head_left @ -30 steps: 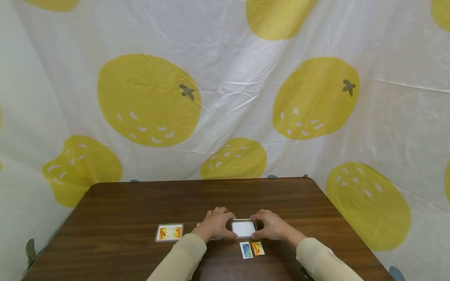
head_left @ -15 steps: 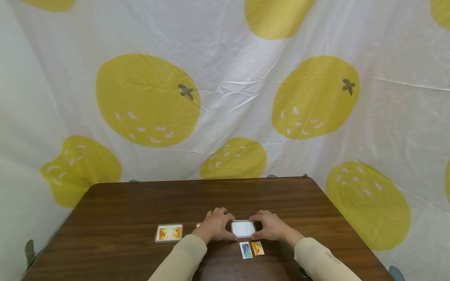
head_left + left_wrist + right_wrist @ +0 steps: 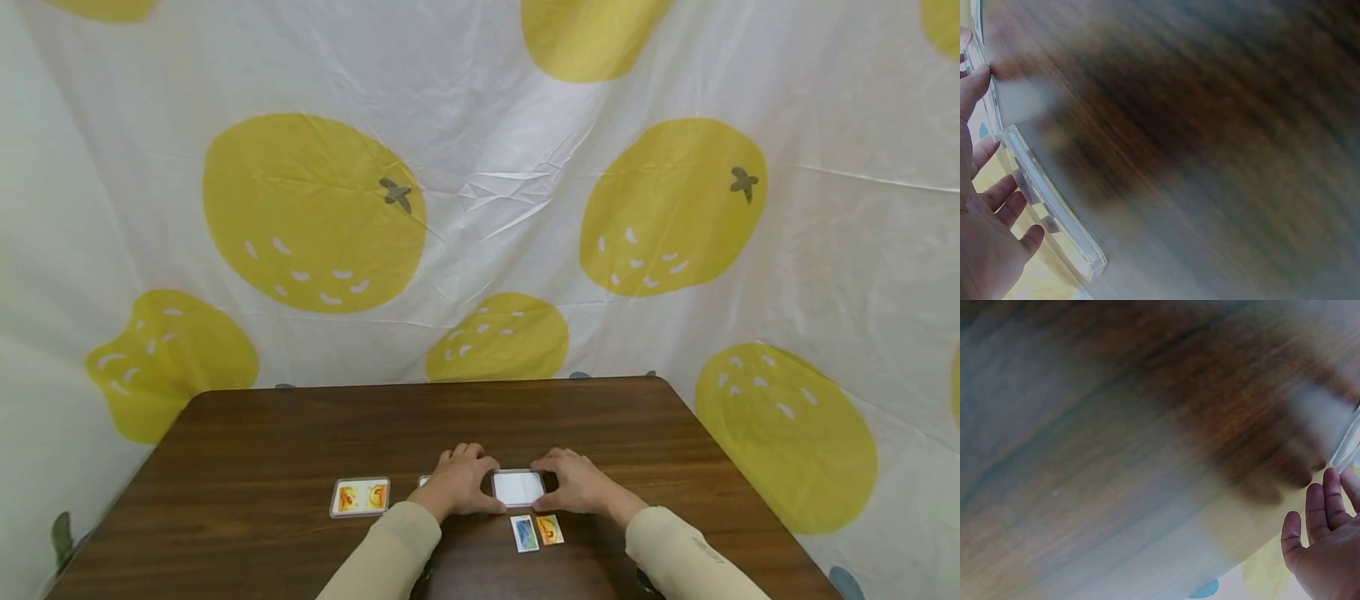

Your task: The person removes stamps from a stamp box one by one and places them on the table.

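Observation:
A flat clear-edged plastic case (image 3: 517, 488) with a white face lies between both hands on the table. My left hand (image 3: 457, 483) pinches its left end between thumb and forefinger, and my right hand (image 3: 582, 483) grips the right end the same way. In the left wrist view, the other fingers of the left hand (image 3: 988, 244) reach beside a second clear case (image 3: 1054, 203), mostly hidden from the head. The right wrist view catches just a corner of the held case (image 3: 1347, 444) above the fingertips. Close in front lie a small blue picture card (image 3: 525, 533) and an orange one (image 3: 550, 530).
Farther left on the brown table (image 3: 247, 467) lies another clear case (image 3: 361, 497) showing two orange pictures. A white cloth with yellow fruit prints (image 3: 315, 212) hangs behind the table's back edge.
Both hands stay at the case's ends with hardly any movement. The case looks very slightly lower and flatter than a second ago. The loose cards have not moved.

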`<action>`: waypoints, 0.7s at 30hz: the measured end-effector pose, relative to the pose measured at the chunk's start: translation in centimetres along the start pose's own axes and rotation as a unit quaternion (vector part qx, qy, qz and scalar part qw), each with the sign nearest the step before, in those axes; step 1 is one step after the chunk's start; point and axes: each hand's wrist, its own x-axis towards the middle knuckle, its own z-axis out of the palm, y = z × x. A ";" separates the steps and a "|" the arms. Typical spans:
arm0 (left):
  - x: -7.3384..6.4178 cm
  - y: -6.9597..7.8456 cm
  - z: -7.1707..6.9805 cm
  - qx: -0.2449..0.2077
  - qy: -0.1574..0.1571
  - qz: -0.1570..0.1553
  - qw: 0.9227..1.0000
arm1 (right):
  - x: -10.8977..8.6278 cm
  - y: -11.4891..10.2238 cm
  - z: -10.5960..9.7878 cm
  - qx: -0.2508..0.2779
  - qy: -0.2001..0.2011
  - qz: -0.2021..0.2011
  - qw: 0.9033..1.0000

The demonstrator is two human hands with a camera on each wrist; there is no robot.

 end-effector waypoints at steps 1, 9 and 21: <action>0.0 0.0 0.0 0.001 0.001 0.001 1.000 | 0.0 0.0 0.0 -0.002 0.000 0.000 1.000; -0.2 0.0 0.0 0.006 0.006 0.004 1.000 | -0.1 -0.1 0.1 -0.005 0.004 -0.001 1.000; 0.1 0.0 0.0 -0.003 -0.009 -0.004 1.000 | 0.0 0.1 0.2 -0.016 0.000 -0.008 1.000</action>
